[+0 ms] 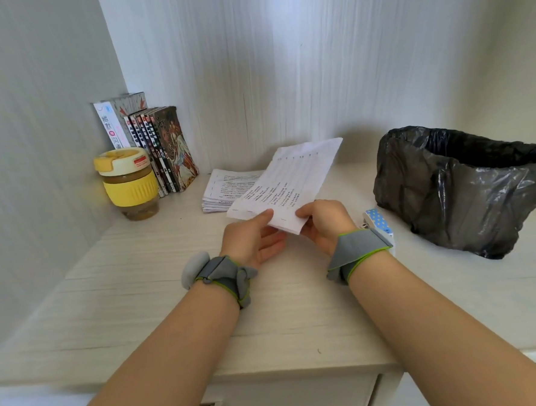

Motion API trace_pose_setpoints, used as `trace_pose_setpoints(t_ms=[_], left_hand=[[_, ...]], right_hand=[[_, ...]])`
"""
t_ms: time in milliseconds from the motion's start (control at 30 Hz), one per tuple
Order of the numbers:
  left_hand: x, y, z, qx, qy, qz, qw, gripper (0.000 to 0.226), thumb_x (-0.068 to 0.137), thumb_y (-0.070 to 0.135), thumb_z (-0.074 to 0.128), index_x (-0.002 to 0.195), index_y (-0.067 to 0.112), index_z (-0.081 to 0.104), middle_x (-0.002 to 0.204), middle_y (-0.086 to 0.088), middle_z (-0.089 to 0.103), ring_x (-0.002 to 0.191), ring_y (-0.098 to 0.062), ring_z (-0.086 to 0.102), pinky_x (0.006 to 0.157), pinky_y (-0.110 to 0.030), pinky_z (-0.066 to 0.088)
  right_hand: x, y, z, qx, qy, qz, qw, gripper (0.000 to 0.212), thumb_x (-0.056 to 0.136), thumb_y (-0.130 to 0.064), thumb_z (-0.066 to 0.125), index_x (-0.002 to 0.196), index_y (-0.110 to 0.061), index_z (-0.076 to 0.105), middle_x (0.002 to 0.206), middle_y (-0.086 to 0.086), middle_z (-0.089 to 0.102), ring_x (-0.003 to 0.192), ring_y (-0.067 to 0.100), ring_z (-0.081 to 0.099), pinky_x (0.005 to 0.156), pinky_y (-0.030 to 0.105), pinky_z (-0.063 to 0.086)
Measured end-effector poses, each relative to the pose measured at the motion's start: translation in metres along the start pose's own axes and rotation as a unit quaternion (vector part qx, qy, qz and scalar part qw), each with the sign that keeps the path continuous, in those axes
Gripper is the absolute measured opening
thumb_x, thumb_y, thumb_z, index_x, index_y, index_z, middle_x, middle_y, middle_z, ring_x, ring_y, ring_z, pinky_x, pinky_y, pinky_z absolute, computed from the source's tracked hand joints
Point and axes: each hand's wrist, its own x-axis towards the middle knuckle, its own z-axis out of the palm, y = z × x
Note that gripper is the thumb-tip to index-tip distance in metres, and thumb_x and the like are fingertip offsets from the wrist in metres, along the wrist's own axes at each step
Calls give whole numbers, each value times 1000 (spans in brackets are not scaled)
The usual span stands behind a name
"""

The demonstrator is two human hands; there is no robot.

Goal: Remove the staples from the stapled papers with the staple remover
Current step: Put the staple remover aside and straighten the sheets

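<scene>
The person holds one set of stapled papers [286,183] above the worktop [159,291], lifted at its near end and sloping away toward the back wall. The left hand [250,238] pinches the near left part of the sheets, thumb on top and fingers underneath. The right hand [321,221] pinches the near right corner in the same way. The two hands sit close together, with a short strip of paper edge between them. Two small dark marks on that strip may be the staples, though they are too small to be sure.

A stack of further papers [225,189] lies flat behind, partly under the lifted set. Just beside the right wrist rests a small blue dotted tool [378,221] with a metal end, probably the staple remover, untouched. A bin lined with a black bag [466,184] stands to the right, well placed for pulled staples.

The step in hand looks like picking up and orienting a set, finding its stapled edge; no staple is being pulled yet. The next move calls for the right hand to let go and take up the tool, while the left keeps the stapled edge steady and flat enough for the jaws to get under the wire.
</scene>
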Motion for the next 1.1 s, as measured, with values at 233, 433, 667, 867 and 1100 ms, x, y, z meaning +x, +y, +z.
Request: trace_pose_setpoints(t_ms=[233, 433, 667, 867, 1100], left_hand=[[18, 12, 0, 50, 75, 43, 995, 13, 84, -7, 53, 88, 4, 59, 99, -16, 65, 78, -30, 63, 48, -31, 54], [39, 22, -19, 200, 141, 102, 964, 14, 82, -4, 54, 84, 9, 58, 110, -23, 65, 89, -37, 64, 72, -46, 55], [56, 30, -41, 351, 138, 98, 921, 33, 90, 1, 44, 122, 5, 54, 100, -19, 64, 47, -24, 55, 29, -16, 38], [75, 36, -51, 301, 197, 72, 930, 24, 91, 4, 47, 114, 4, 55, 60, -9, 48, 28, -14, 47, 26, -10, 29], [86, 36, -52, 183, 242, 93, 948, 9, 91, 14, 51, 87, 7, 50, 56, -9, 51, 22, -10, 45, 28, -14, 36]], right_hand=[[6, 11, 13, -35, -1, -18, 999, 33, 73, 19, 48, 105, 15, 57, 114, 31, 60, 104, 46, 59, 93, 53, 48], [23, 4, 9, 2, 2, -4, 1000, 13, 86, 6, 44, 83, -1, 54, 85, 20, 60, 57, 22, 57, 41, 23, 49], [53, 2, -2, -9, 62, 25, 998, 10, 91, 6, 35, 92, 2, 44, 62, 14, 51, 24, 7, 50, 27, 13, 37], [65, 4, 3, -28, 34, 65, 997, 26, 91, 5, 40, 67, -3, 43, 47, 9, 55, 22, 5, 48, 27, 12, 39], [75, 4, 13, 52, 25, 85, 995, 21, 91, 7, 41, 72, 0, 44, 51, 13, 57, 35, 14, 57, 36, 17, 48]])
